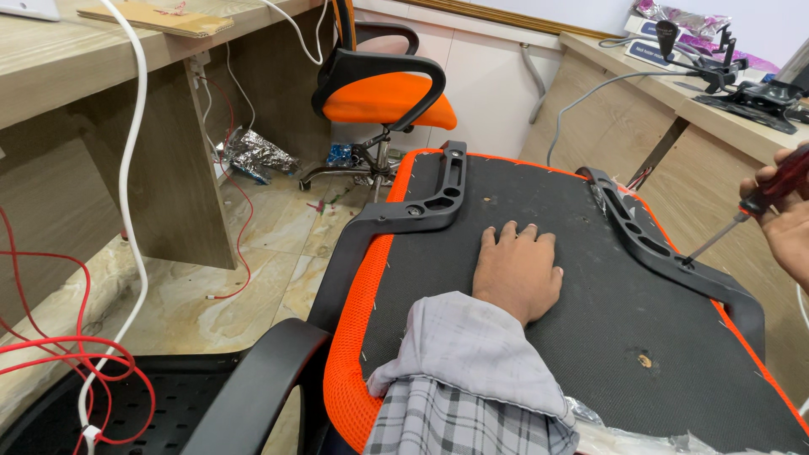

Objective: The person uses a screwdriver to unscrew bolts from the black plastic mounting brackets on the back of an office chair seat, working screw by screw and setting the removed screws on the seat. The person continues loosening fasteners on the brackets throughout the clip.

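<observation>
An upturned chair seat [581, 337] lies in front of me, its black underside facing up, edged with orange mesh. My left hand [516, 268] rests flat on the middle of it, fingers together. My right hand [784, 215] at the right edge grips a red-handled screwdriver [733, 223]. Its tip touches the right black armrest bracket [666, 248]. A second black armrest bracket [417, 211] is fixed at the seat's left side.
An orange office chair [383, 93] stands behind on the tiled floor. Wooden desks flank both sides. Red wires [76, 354] and a white cable [126, 194] hang at left. A black mesh chair back [168, 404] lies at the lower left.
</observation>
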